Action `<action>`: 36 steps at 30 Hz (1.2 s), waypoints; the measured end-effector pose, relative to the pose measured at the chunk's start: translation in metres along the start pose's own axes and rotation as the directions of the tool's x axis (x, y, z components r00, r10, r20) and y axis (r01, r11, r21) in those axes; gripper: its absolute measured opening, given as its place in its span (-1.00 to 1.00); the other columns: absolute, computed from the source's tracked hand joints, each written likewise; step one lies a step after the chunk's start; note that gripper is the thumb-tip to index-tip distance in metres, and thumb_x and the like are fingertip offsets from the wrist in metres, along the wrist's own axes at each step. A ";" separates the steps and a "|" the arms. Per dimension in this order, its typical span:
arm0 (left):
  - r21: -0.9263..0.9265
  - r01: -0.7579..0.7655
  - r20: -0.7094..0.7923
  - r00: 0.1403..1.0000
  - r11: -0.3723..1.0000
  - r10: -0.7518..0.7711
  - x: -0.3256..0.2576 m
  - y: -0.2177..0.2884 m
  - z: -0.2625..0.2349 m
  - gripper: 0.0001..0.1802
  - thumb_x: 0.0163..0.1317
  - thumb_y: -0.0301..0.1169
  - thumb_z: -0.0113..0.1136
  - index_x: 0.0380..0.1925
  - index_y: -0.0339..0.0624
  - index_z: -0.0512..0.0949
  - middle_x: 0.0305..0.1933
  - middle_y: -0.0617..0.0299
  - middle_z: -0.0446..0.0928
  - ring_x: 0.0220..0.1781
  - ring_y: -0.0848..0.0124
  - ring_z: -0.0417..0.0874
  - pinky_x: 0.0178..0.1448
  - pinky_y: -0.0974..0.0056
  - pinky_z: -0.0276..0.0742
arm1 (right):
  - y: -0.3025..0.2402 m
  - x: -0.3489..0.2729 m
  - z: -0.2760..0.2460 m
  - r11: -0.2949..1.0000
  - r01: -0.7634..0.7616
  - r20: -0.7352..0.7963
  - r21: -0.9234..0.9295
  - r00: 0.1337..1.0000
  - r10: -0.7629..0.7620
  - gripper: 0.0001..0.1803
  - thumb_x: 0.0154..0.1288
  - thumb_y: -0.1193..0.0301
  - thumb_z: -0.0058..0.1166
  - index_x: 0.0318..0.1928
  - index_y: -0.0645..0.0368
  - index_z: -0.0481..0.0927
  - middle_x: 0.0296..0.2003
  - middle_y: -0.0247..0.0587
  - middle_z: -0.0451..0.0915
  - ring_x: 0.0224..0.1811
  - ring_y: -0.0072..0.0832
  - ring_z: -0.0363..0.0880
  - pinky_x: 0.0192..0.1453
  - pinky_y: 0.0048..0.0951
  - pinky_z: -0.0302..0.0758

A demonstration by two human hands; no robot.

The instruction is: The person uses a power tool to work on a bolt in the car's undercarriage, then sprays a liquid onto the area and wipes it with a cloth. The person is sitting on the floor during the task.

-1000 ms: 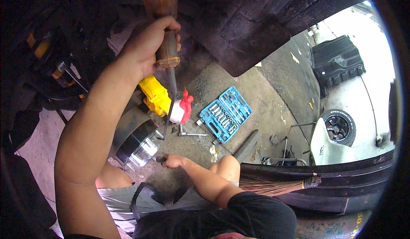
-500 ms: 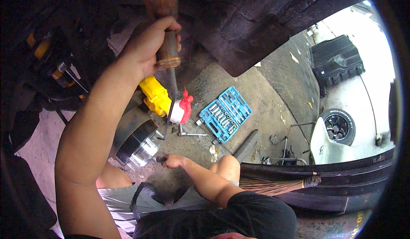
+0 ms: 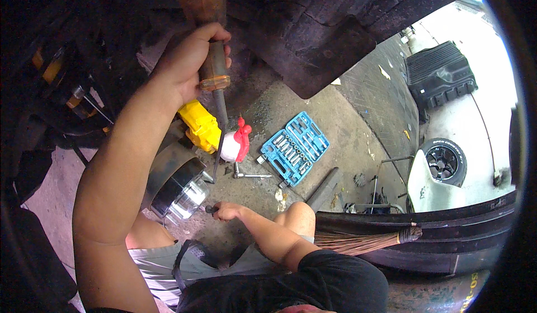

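Observation:
My left hand (image 3: pixel 193 53) is raised under the vehicle, its fingers wrapped round a rusty cylindrical tube (image 3: pixel 215 71). A dark rod (image 3: pixel 220 114) runs down from that tube and bends toward a wheel hub (image 3: pixel 187 198), which is shiny metal with studs in front of a dark round part. Low and to the right of the hub, my right hand (image 3: pixel 226 211) is closed on a small dark handle (image 3: pixel 210 209); the handle's far end is too small to make out. Behind the rod sit a yellow part (image 3: pixel 199 125) and a white rounded object with a red top (image 3: pixel 242 139).
On the floor lie an open blue socket set (image 3: pixel 296 149) and a ratchet (image 3: pixel 253 175). Dark bodywork (image 3: pixel 330 44) hangs overhead. A broom (image 3: pixel 363 242) lies at the right, with a wheel (image 3: pixel 444 162) and a black ribbed plastic piece (image 3: pixel 439 75) beyond.
The view has shifted slightly, and my left hand with the tube appears a little farther left. Both hands keep their grip; my right hand stays by the hub.

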State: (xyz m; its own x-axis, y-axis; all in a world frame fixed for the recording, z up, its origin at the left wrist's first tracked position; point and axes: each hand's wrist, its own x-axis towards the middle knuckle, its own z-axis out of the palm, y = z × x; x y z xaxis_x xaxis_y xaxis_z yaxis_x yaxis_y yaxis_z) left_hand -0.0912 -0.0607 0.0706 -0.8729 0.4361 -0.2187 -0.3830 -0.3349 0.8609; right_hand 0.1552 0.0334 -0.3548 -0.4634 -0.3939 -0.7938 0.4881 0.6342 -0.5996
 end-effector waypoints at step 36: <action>0.066 -0.013 -0.050 0.999 0.998 0.016 0.017 -0.040 0.026 -0.75 0.26 -0.10 0.20 -0.40 0.01 0.49 -0.48 0.29 0.47 -0.49 0.39 0.53 -0.50 0.22 0.51 | 0.007 0.008 0.012 0.982 0.097 -0.051 -0.164 0.993 -0.107 -0.77 0.25 0.28 0.11 -0.22 0.19 0.62 -0.51 -0.27 0.57 -0.51 -0.47 0.48 -0.40 -0.34 0.39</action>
State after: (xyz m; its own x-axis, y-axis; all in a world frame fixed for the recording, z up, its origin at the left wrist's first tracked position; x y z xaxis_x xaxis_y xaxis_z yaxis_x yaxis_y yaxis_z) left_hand -0.0829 -0.0182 0.0447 -0.8931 0.3882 -0.2271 -0.3506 -0.2847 0.8922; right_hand 0.1636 0.0269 -0.3666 -0.5497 -0.4251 -0.7191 0.3129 0.6933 -0.6492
